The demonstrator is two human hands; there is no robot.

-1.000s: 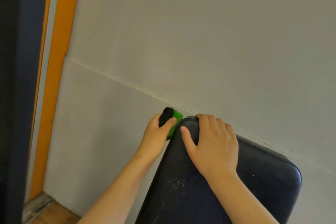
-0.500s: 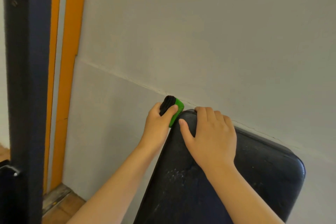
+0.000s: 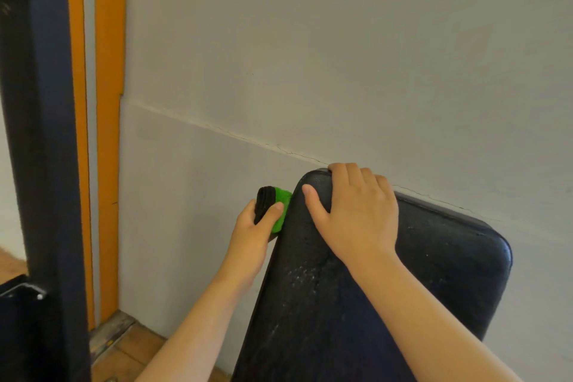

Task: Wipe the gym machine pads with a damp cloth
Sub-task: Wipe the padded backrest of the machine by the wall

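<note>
Green cloth (image 3: pixel 283 205) clamped in the left grip (image 3: pixel 252 245), pressed to the left edge of the pad (image 3: pixel 440 276) near its top corner. Curled over the pad's top rim: right grip (image 3: pixel 359 220). Likely mid-wipe there; next, slide down keeping firm contact.

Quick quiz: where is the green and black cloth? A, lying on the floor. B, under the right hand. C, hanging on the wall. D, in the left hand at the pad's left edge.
D: the left hand grips the cloth against the left edge of the pad.
</note>
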